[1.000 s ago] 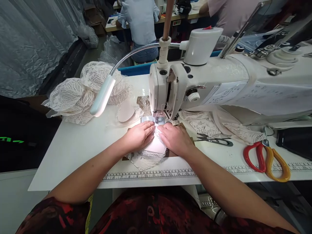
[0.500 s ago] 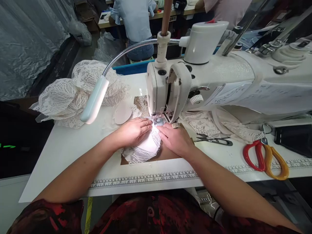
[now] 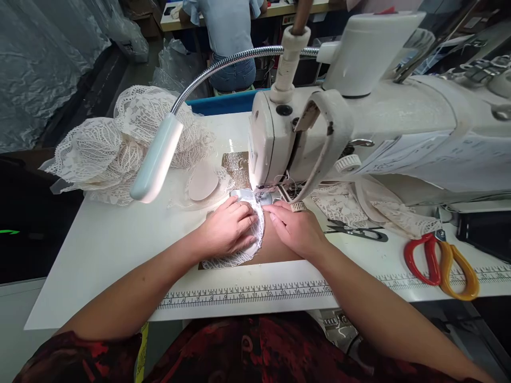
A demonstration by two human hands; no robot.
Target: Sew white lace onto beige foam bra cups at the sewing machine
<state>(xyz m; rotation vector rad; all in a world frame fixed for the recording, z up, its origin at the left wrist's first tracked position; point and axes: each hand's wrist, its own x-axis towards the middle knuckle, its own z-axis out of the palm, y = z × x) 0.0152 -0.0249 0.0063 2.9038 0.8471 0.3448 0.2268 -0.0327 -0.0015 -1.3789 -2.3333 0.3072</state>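
A white lace-edged fabric piece (image 3: 258, 234) lies under the needle and presser foot (image 3: 259, 196) of a white sewing machine (image 3: 265, 141). My left hand (image 3: 229, 226) rests on this piece, palm down, its fingers slightly bent and a little apart. At the right edge of the lace, close to the presser foot, my right hand (image 3: 297, 226) has its fingertips drawn together on the edge; the underside of the fingers is hidden. A ring-like counter (image 3: 298, 207) is worn on a right finger. Brown board (image 3: 279, 250) shows beneath the fabric.
Lace pieces (image 3: 91, 154) are heaped at the left, near a beige oval pad (image 3: 203, 181). A lamp (image 3: 157, 159) hangs over the table. Right of my hand lie thread snips (image 3: 357, 230), more lace (image 3: 339, 205) and red-and-yellow scissors (image 3: 441, 266). A ruler strip (image 3: 247, 294) runs along the front edge.
My left hand has drawn back from the needle and its fingers have bent on the fabric. The lace piece has turned and shifted under the foot. My view has shifted slightly.
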